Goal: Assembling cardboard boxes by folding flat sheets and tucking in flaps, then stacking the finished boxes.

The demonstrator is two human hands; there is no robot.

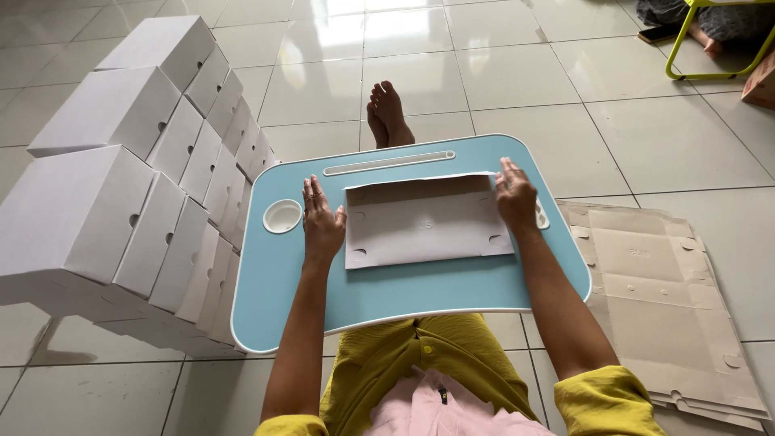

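Head view: both hands are pressing flat, fingers spread, nothing clasped. Left hand (pixel 323 222) is resting at the left edge of the flat cardboard blank (pixel 426 220); right hand (pixel 515 196) is bearing on its right edge & top corner. Blank is lying centred on the blue lap tray (pixel 387 291), top flap folded over. Prob. light, thin, semi-stiff, creasing easily; best taken by the side edges. Folded white boxes (pixel 129 178) are stacked to the left, more flat blanks (pixel 678 307) on the floor to the right.

Matt grey cardboard blank (pixel 424 222); smooth blue plastic lap tray (pixel 387 295); glossy floor tiles (pixel 517 73).
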